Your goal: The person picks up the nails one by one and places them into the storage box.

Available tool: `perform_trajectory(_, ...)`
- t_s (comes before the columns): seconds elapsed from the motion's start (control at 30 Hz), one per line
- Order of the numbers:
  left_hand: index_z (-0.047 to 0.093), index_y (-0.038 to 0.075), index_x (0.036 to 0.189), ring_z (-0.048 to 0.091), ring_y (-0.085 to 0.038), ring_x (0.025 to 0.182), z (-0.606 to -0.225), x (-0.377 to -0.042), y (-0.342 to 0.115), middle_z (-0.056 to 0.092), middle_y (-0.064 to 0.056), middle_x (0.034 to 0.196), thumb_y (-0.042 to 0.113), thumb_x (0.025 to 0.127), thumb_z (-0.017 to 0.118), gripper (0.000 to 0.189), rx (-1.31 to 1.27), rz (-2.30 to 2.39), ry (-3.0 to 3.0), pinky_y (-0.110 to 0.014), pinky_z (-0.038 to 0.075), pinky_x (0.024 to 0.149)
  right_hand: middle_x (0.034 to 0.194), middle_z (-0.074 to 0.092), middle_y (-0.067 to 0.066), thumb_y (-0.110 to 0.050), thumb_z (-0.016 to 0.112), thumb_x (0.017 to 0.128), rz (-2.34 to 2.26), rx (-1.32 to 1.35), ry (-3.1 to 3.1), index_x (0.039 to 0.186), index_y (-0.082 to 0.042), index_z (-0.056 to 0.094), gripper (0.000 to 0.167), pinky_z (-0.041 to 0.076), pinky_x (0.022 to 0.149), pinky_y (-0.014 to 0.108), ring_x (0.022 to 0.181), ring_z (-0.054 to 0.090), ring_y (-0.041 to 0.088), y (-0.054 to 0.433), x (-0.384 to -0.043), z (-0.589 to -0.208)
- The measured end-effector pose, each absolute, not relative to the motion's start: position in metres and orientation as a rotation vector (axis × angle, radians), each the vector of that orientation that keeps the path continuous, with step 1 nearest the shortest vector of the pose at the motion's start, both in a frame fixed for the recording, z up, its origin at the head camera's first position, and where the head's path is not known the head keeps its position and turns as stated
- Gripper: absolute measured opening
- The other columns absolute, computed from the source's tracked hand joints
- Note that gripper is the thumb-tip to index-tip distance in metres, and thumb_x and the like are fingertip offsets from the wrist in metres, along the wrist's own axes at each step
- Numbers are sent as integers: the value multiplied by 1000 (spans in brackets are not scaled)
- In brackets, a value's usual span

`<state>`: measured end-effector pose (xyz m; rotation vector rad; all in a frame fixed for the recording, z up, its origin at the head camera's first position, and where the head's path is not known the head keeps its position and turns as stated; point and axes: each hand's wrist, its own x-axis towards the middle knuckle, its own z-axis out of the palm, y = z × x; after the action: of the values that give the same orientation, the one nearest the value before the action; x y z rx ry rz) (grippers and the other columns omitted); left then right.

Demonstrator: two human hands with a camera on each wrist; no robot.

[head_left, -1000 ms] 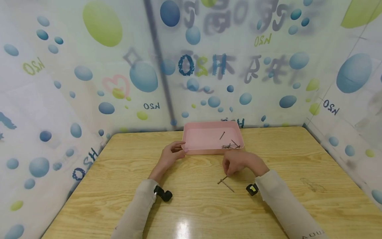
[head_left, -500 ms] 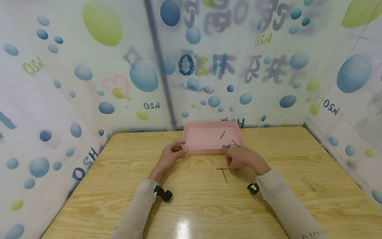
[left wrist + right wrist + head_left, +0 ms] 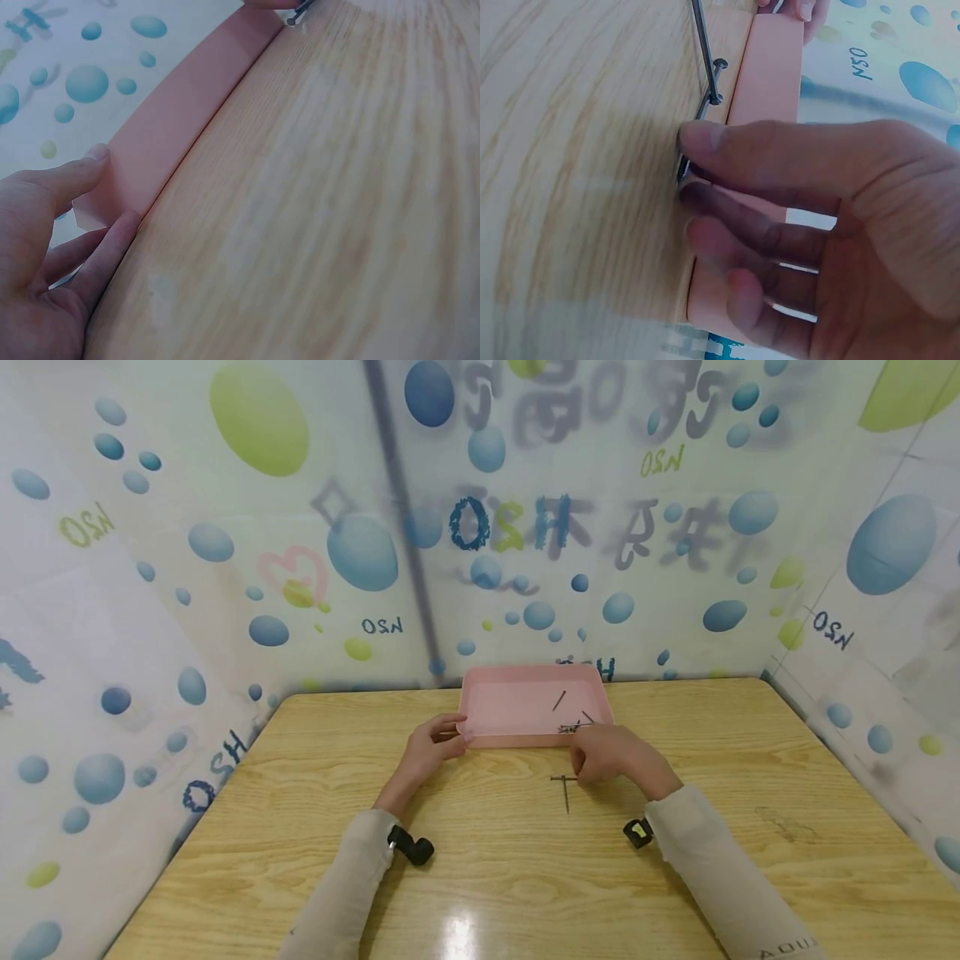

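Observation:
In the head view my right hand [image 3: 609,753] is just in front of the pink tray [image 3: 536,742], low over the table. Its thumb and index finger pinch a dark nail [image 3: 721,66], which lies sideways and has its head beyond the fingers. A second nail [image 3: 566,796] crosses the first and points toward me, its head right at the first nail's shaft. At the tray's front left corner is my left hand [image 3: 432,745]; its thumb rests on the wall and its fingers hold round the corner.
Several nails [image 3: 572,727] lie in the tray's front right part, partly hidden behind the right hand, and a single nail [image 3: 559,700] lies farther back. The tray stands at the far edge of the wooden table [image 3: 495,877], close to a patterned wall [image 3: 525,585].
My right hand has moved away from me and slightly right toward the tray. The pinched nail and the one crossing it moved and turned along with it. The left hand stayed put.

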<state>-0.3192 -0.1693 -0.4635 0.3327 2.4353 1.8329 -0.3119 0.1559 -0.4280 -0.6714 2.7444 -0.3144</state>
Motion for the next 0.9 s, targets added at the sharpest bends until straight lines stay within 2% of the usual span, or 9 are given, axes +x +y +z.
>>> perform_trajectory(0.4, 56, 0, 146, 72, -26, 105, -464, -320, -169, 61, -28, 140, 12, 99, 70, 50, 328, 1837, 2424, -35, 62, 91, 64, 58, -7, -6, 74, 84, -336, -775, 2764, 64, -20, 66, 26, 37, 53, 26, 58, 48, 11, 157, -314, -432)
perform_trajectory(0.67, 57, -1, 144, 71, -22, 103, -465, -320, -168, 62, -28, 138, 10, 98, 71, 49, 307, 1856, 2424, -35, 63, 90, 73, 64, -6, -7, 74, 83, -283, -741, 2815, 70, -20, 68, 20, 43, 58, 29, 66, 55, 14, 155, -313, -435)
perform_trajectory(0.77, 57, 0, 144, 72, -25, 104, -465, -320, -167, 62, -27, 138, 11, 98, 71, 49, 307, 1850, 2425, -36, 62, 91, 77, 65, -6, -4, 71, 84, -291, -722, 2822, 73, -21, 70, 20, 44, 59, 29, 69, 56, 14, 154, -313, -435)
perform_trajectory(0.9, 56, 1, 145, 71, -30, 108, -466, -320, -168, 61, -27, 140, 12, 99, 70, 50, 319, 1844, 2423, -38, 62, 92, 73, 64, -6, -4, 73, 84, -286, -741, 2836, 70, -20, 69, 21, 43, 57, 28, 66, 55, 13, 152, -313, -435)
